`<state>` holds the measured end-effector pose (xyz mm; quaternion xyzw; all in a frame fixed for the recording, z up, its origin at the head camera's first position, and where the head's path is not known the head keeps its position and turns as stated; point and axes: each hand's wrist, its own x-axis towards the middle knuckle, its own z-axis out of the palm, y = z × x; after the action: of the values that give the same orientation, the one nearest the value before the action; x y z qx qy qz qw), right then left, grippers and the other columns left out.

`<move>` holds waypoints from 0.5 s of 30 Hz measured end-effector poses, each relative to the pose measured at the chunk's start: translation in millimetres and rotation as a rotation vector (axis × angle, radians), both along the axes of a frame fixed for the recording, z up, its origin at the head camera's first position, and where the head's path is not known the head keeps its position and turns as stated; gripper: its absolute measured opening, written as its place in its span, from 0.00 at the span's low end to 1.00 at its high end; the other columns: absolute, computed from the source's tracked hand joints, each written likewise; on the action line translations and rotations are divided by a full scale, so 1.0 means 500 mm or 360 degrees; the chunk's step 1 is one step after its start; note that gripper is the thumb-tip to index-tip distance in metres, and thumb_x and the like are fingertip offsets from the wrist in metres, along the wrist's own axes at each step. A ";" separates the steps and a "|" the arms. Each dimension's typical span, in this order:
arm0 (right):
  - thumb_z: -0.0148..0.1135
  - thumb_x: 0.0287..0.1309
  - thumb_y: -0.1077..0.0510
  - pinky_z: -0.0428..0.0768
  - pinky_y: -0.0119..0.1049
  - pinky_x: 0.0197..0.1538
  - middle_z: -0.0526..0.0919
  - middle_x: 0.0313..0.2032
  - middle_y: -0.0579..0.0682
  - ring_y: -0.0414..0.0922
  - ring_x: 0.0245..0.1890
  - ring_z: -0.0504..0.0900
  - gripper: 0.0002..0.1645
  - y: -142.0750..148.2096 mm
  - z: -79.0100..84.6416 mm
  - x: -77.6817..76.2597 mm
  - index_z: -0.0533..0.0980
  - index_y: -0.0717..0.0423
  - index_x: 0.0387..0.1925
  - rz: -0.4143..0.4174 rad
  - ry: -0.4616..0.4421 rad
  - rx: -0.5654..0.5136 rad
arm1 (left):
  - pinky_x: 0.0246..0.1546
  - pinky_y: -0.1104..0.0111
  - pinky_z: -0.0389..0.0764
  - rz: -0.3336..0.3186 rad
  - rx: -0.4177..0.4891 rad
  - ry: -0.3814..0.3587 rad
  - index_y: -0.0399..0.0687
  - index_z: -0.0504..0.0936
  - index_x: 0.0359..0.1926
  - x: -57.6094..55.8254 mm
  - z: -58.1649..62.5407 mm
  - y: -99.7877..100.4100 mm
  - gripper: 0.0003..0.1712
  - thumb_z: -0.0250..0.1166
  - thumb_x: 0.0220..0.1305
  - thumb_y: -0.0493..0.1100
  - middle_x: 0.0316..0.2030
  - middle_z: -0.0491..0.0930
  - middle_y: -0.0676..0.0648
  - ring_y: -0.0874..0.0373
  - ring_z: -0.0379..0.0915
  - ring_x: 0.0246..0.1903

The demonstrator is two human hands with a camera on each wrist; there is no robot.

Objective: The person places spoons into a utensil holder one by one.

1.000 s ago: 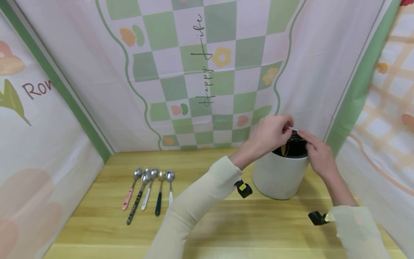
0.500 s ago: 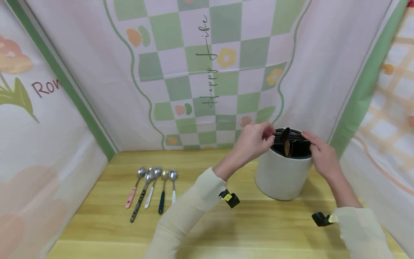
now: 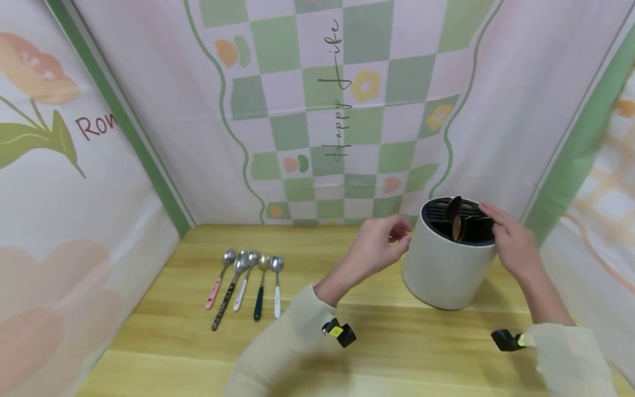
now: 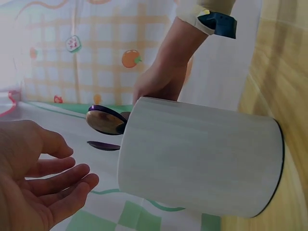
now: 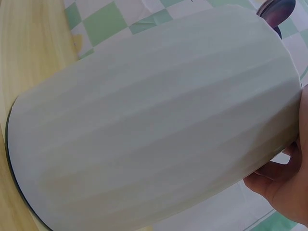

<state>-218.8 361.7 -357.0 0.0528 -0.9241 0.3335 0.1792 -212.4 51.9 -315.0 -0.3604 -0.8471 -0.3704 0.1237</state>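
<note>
A white utensil holder point(image 3: 448, 281) with a black slotted top stands upright on the table at the right. Out of its top stick a dark spoon point(image 3: 453, 208) and a bronze-coloured spoon point(image 3: 457, 227), bowls up; their handles are hidden inside. My right hand point(image 3: 518, 248) holds the holder by its right rim, one finger laid along the top edge and other fingers bent against the outer wall. Just left of the holder hovers my left hand point(image 3: 379, 242), fingers loosely bent and nothing in them. In the left wrist view this hand point(image 4: 45, 178) is apart from the spoon bowls.
Several spoons lie side by side at the left of the wooden table point(image 3: 163, 336): a pink-handled spoon point(image 3: 214, 292), a black-patterned spoon point(image 3: 224, 309), a dark green spoon point(image 3: 258, 303) and white-handled ones. A printed cloth point(image 3: 317, 132) hangs behind.
My left hand has drawn back leftward and down from the holder's top, uncovering the spoons in it. My right hand has stayed at the rim. The head view has shifted left.
</note>
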 end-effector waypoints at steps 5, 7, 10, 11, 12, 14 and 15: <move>0.28 0.74 0.58 0.58 0.72 0.64 0.54 0.76 0.61 0.72 0.73 0.52 0.31 0.000 -0.001 0.002 0.59 0.59 0.74 0.0019 -0.0004 -0.0005 | 0.38 0.86 0.79 0.0029 0.0019 -0.0073 0.43 0.82 0.44 0.012 -0.035 -0.031 0.07 0.64 0.66 0.38 0.35 0.86 0.51 0.70 0.80 0.35; 0.28 0.74 0.58 0.55 0.73 0.67 0.54 0.76 0.62 0.72 0.74 0.51 0.31 -0.001 -0.003 0.003 0.59 0.59 0.74 0.0028 -0.0004 -0.0010 | 0.38 0.85 0.79 0.0055 0.0027 -0.0097 0.43 0.82 0.44 0.016 -0.048 -0.048 0.07 0.64 0.66 0.37 0.35 0.86 0.50 0.69 0.81 0.35; 0.28 0.75 0.58 0.53 0.73 0.69 0.54 0.76 0.61 0.71 0.74 0.50 0.31 0.000 -0.003 0.002 0.58 0.58 0.74 0.0032 -0.0004 -0.0018 | 0.38 0.83 0.80 0.0100 0.0052 -0.0143 0.43 0.83 0.43 0.018 -0.063 -0.077 0.06 0.65 0.66 0.37 0.34 0.86 0.49 0.67 0.82 0.35; 0.28 0.75 0.58 0.52 0.72 0.70 0.54 0.76 0.61 0.71 0.74 0.50 0.31 0.000 -0.002 0.002 0.58 0.58 0.74 0.0034 0.0000 -0.0016 | 0.38 0.82 0.81 0.0116 0.0059 -0.0163 0.43 0.83 0.43 0.018 -0.067 -0.087 0.06 0.65 0.66 0.37 0.34 0.86 0.49 0.66 0.82 0.35; 0.28 0.75 0.58 0.50 0.72 0.71 0.54 0.76 0.61 0.71 0.74 0.50 0.31 0.000 -0.001 0.001 0.58 0.58 0.75 0.0038 0.0003 -0.0016 | 0.39 0.82 0.81 0.0130 0.0063 -0.0180 0.43 0.83 0.43 0.018 -0.071 -0.096 0.06 0.64 0.66 0.37 0.34 0.86 0.49 0.66 0.82 0.35; 0.28 0.75 0.58 0.50 0.72 0.71 0.53 0.76 0.61 0.71 0.74 0.49 0.31 0.001 0.001 0.001 0.57 0.57 0.75 0.0038 -0.0002 -0.0016 | 0.39 0.81 0.82 0.0162 0.0069 -0.0221 0.44 0.83 0.43 0.021 -0.076 -0.115 0.06 0.64 0.66 0.37 0.34 0.86 0.49 0.64 0.83 0.36; 0.28 0.75 0.58 0.50 0.72 0.71 0.52 0.77 0.61 0.71 0.74 0.49 0.31 0.001 0.002 0.001 0.56 0.56 0.75 0.0035 -0.0005 -0.0014 | 0.40 0.80 0.82 0.0178 0.0070 -0.0241 0.44 0.83 0.44 0.022 -0.078 -0.123 0.06 0.64 0.66 0.37 0.35 0.86 0.49 0.64 0.83 0.37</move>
<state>-218.4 362.1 -356.1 0.0617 -0.9223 0.3394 0.1742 -201.3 -9.8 -353.9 -0.2806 -0.8645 -0.4076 0.0876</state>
